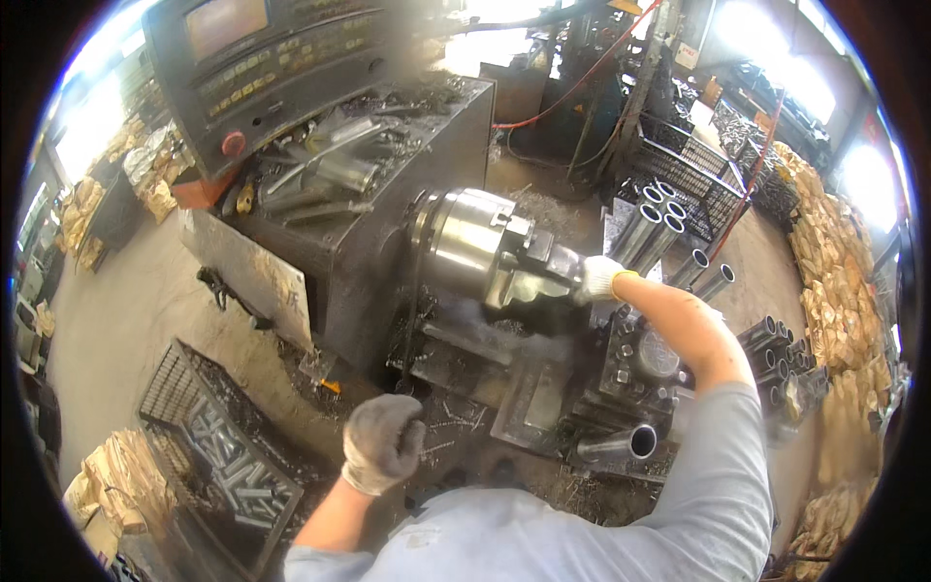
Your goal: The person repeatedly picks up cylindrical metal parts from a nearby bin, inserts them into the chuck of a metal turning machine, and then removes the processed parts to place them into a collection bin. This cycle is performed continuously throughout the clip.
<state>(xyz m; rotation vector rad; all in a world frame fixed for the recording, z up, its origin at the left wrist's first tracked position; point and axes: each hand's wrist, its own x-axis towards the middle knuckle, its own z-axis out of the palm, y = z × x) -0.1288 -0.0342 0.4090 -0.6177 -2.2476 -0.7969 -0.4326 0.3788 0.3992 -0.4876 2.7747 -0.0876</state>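
A shiny lathe chuck (467, 238) with stepped dark jaws (540, 260) projects from the machine's headstock. My right hand (599, 278), in a white knit glove with a yellow cuff, is closed at the front of those jaws. Whatever lies inside its fingers is hidden by the glove and the jaws. My left hand (384, 442), in a glove soiled dark grey, is held low in front of the machine, curled into a fist with nothing showing in it. Right of the chuck, below my right forearm, sits a dark tool post (626, 359) with bolts on top.
Several upright metal tubes (640, 236) stand beyond my right hand; more tubes (771, 339) are at the right. One tube (621, 444) lies near my right elbow. A wire basket (189, 383) at lower left contains short metal pieces. A control panel (262, 78) rises at upper left.
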